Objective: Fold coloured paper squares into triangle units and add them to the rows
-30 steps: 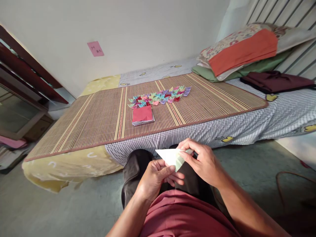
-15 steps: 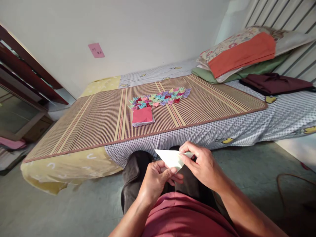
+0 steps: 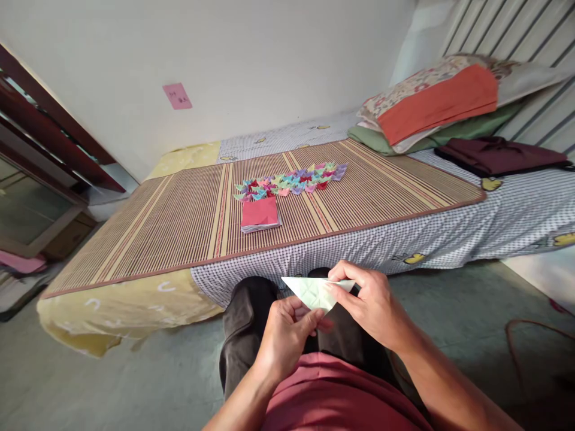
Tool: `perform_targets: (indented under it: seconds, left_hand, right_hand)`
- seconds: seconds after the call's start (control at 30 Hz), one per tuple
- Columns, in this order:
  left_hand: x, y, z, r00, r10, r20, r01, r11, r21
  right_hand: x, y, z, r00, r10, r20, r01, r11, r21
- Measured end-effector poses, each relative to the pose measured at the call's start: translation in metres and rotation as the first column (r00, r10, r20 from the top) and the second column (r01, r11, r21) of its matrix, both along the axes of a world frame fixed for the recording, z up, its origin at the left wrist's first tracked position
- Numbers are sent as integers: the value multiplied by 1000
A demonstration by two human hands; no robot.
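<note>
A pale green sheet of origami paper [image 3: 309,291], folded to a triangle with its long edge on top, is held above my lap. Crease lines show on its face. My left hand [image 3: 291,329] pinches the lower tip between thumb and fingers. Over the right part of the triangle, my right hand [image 3: 363,296] grips the paper with thumb and bent forefinger. Beyond my knees, a stack of square paper [image 3: 259,212] with a red sheet on top lies on the striped mat. Behind it stand rows of small folded paper pieces [image 3: 294,179] in many colours.
The bamboo mat [image 3: 175,221] covers much of a bed with a checked sheet [image 3: 350,250]. At the right end lie pillows [image 3: 440,105] and a folded maroon cloth [image 3: 498,154]. A pink note [image 3: 176,96] is stuck on the wall. A cable [image 3: 512,335] runs along the floor.
The paper has tilted slightly, so its creases show more clearly. Both hands keep their hold on it and have barely shifted. The camera view has moved a little.
</note>
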State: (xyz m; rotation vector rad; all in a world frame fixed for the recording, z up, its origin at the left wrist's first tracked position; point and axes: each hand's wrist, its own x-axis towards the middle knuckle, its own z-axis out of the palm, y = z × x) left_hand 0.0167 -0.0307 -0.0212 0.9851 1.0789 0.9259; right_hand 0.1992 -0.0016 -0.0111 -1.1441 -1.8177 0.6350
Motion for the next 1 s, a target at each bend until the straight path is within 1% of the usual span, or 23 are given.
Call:
perform_targets:
  seconds: [0.13,0.3,0.63,0.8,0.9,1.0]
  left_hand:
    - [-1,0,0,999,-9,-37,9,1000,24]
    - [-1,0,2,996,-22,-82,26,999,42]
    - [1,2,-2,998,-29,-61,31,999,31]
    - [-1,1,-4,997,-53,-60,56,997,56]
    - [-4,1,-5,996,-75,-58,79,994,71]
    - [-6,1,-6,985,-112,-130,124,988,91]
  right_hand:
    - [0,0,0,1000,-1,-22,0,1000,-26]
    - [-1,0,3,999,-19,-39,17,999,-44]
    - [-2,0,3,999,-25,-48,22,998,-59]
    - [-1,1,2,998,-31,-61,25,996,-89]
    - [2,4,2,994,-4,-111,-15,986,-168]
    - [6,6,4,985,83,-152,-120,958,-259]
